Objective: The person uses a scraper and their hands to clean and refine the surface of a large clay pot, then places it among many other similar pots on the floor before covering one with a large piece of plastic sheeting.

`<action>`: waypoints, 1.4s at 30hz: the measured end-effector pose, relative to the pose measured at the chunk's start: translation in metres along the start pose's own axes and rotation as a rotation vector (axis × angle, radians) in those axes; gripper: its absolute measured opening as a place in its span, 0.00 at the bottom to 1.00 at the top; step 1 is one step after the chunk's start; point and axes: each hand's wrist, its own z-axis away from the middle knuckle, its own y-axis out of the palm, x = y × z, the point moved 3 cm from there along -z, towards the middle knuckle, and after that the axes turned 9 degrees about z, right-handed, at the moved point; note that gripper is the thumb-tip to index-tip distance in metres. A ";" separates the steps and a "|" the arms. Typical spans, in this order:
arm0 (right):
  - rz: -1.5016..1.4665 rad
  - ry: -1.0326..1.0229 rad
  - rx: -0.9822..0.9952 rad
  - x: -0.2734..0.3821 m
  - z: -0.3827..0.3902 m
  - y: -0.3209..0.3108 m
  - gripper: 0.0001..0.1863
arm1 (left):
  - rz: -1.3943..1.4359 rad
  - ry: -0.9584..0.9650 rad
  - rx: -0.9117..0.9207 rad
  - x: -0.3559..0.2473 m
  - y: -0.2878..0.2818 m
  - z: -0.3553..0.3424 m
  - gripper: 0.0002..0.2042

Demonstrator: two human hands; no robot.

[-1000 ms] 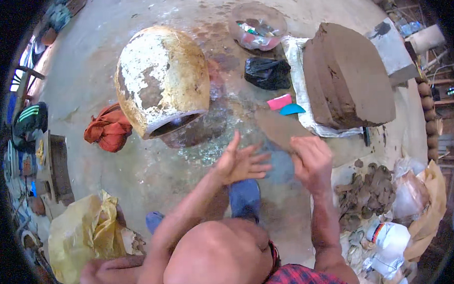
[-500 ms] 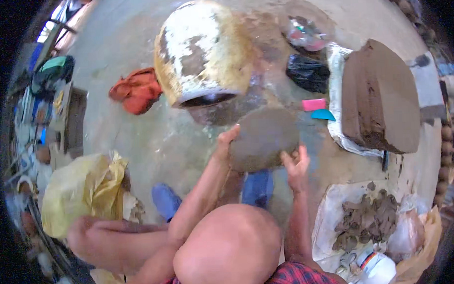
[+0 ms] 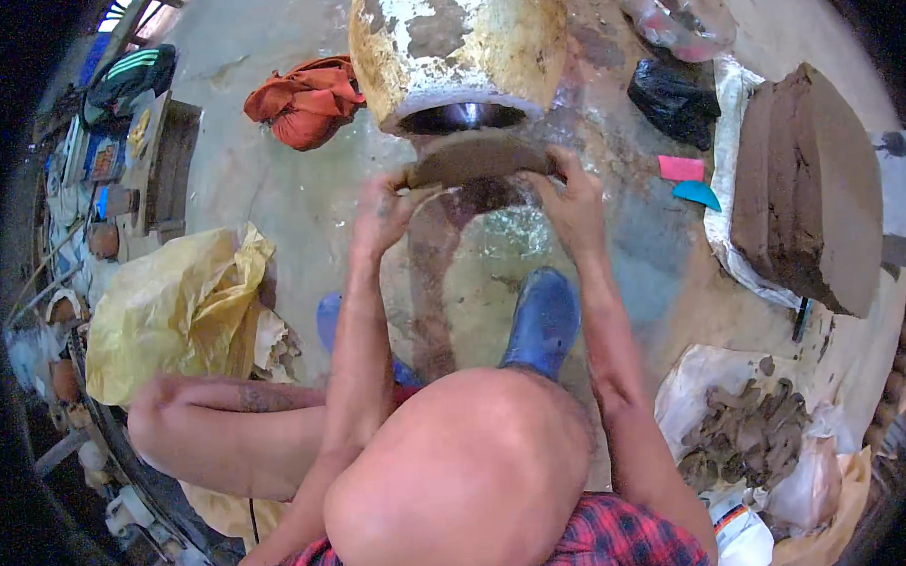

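Observation:
My left hand (image 3: 385, 203) and my right hand (image 3: 569, 186) grip opposite ends of a thin, dark brown clay slab (image 3: 478, 154), held almost edge-on ahead of me. The slab is just below the dark opening of a large, mottled white and ochre pot (image 3: 455, 48) lying on its side. An orange-red cloth bundle (image 3: 302, 107) lies left of the pot. To my right a pink rectangle (image 3: 681, 168) and a teal curved piece (image 3: 696, 195) lie on the floor, near a black plastic bag (image 3: 671, 101).
A big clay block (image 3: 804, 186) sits on white sheeting at the right, clay scraps (image 3: 738, 433) below it. A plastic basin (image 3: 678, 16) stands at the back. Yellow crumpled sacking (image 3: 175, 313) and assorted clutter line the left. My blue boots (image 3: 539, 320) rest on the floor (image 3: 271, 219).
The slab went from my right hand into both hands, then moved up toward the pot's mouth and tilted nearly edge-on. The view has shifted, so the pot sits higher in the picture.

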 end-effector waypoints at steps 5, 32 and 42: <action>-0.012 -0.210 -0.186 -0.004 -0.029 0.014 0.20 | -0.116 0.375 -0.314 -0.032 -0.003 -0.016 0.13; 0.233 -0.255 -0.313 -0.001 -0.076 0.000 0.48 | -0.262 0.617 -0.376 -0.032 -0.033 -0.068 0.50; 0.324 -0.378 -0.303 -0.007 -0.079 -0.004 0.51 | -0.171 0.583 -0.379 -0.039 -0.030 -0.066 0.49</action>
